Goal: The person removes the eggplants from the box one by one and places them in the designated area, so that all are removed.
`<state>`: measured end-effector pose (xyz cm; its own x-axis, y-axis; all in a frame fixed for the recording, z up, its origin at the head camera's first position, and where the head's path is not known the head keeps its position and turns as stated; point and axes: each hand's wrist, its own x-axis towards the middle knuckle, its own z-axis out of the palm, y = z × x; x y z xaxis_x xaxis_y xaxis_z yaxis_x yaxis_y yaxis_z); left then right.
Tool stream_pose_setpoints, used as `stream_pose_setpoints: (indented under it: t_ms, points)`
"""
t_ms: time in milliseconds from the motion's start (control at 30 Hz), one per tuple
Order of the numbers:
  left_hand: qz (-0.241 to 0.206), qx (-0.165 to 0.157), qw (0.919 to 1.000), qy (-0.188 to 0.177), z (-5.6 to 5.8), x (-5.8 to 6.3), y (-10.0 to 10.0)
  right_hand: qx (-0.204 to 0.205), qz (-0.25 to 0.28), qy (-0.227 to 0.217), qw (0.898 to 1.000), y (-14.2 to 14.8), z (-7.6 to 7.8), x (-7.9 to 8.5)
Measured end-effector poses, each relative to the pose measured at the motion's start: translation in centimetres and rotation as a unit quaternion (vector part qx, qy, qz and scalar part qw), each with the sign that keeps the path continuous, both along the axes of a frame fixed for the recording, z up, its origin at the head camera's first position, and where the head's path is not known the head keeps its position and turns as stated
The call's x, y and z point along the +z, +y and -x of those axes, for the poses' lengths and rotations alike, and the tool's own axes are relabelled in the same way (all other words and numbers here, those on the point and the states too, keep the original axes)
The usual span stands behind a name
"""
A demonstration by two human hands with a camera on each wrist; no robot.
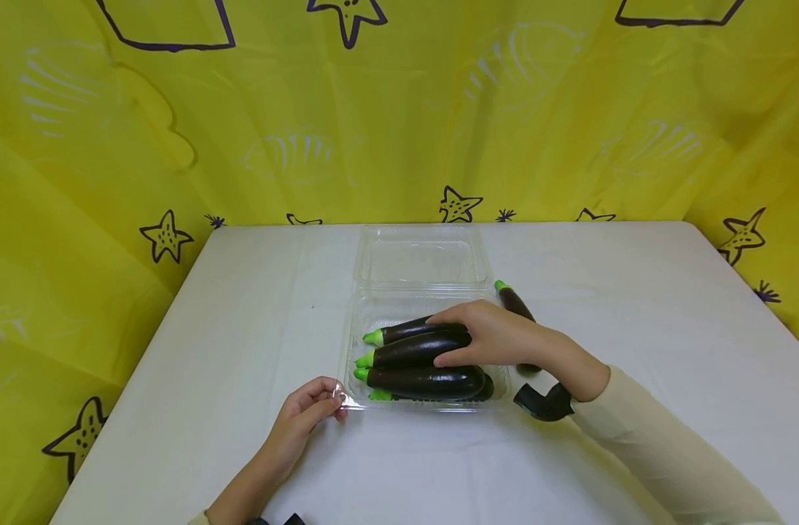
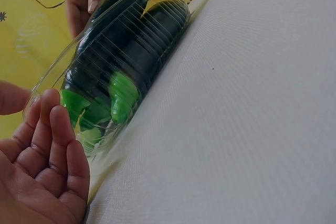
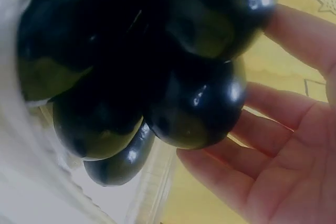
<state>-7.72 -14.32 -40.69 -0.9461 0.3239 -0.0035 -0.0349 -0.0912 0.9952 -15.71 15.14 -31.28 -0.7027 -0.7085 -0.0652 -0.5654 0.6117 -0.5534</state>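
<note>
A clear plastic clamshell container (image 1: 355, 313) stands with its lid (image 1: 422, 262) folded back, holding several dark eggplants with green stem ends. The left hand (image 1: 308, 408) pinches the container's near left corner between thumb and fingers. In the left wrist view, eggplants (image 2: 126, 38) show through the ribbed clear wall. Over the container's right side, the right hand (image 1: 498, 332) grips an eggplant (image 1: 412, 350) lying on the pile. Seen from the right wrist, the thumb and fingers (image 3: 220, 177) lie around rounded eggplant ends (image 3: 199, 108). Lower eggplants are partly hidden.
One more eggplant (image 1: 516, 302) lies on the white table to the right of the container, partly behind the right forearm. A yellow curtain (image 1: 399, 131) with starfish and fish drawings hangs around the table. A black wrist mount (image 1: 544, 402) sits by the right sleeve.
</note>
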Motion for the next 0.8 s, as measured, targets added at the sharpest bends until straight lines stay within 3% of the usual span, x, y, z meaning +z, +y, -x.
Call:
stream_pose_setpoints:
  t_ms: [800]
  points:
    - [-0.011, -0.007, 0.9999, 0.005, 0.1, -0.2, -0.1, 0.038, -0.005, -0.027, 0.999, -1.2, 0.8, 0.0]
